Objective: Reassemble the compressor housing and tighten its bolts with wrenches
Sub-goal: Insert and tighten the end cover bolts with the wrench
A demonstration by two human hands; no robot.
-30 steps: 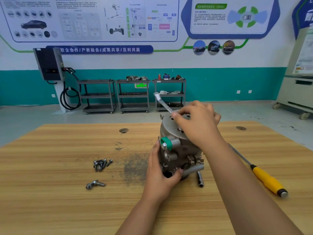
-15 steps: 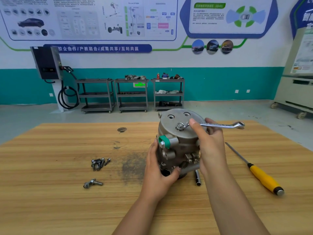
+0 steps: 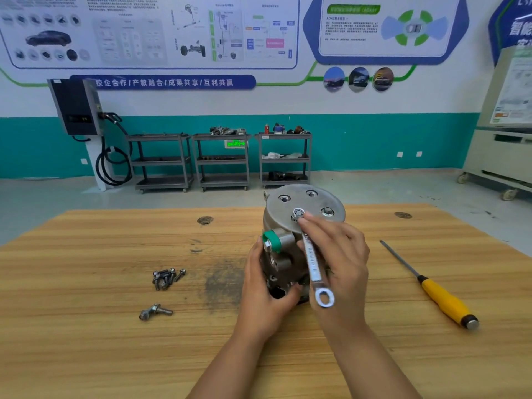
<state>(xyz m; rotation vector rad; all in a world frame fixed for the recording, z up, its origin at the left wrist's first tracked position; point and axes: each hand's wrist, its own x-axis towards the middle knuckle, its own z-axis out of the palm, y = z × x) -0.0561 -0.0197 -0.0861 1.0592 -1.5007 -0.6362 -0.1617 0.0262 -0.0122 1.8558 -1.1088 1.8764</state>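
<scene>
The compressor housing (image 3: 290,240) is gripped by the left hand (image 3: 266,295) on the desk (image 3: 86,326); the wrench (image 3: 312,260), set on a bolt (image 3: 298,213), is held by the right hand (image 3: 342,260).

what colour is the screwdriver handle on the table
Yellow, with a black end cap; the screwdriver shows clearly in the head view.

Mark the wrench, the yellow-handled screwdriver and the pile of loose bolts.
wrench (image 3: 312,262): head view, middle of its shaft.
yellow-handled screwdriver (image 3: 443,301): head view, on the yellow handle.
pile of loose bolts (image 3: 166,278): head view, centre of the cluster.
</scene>
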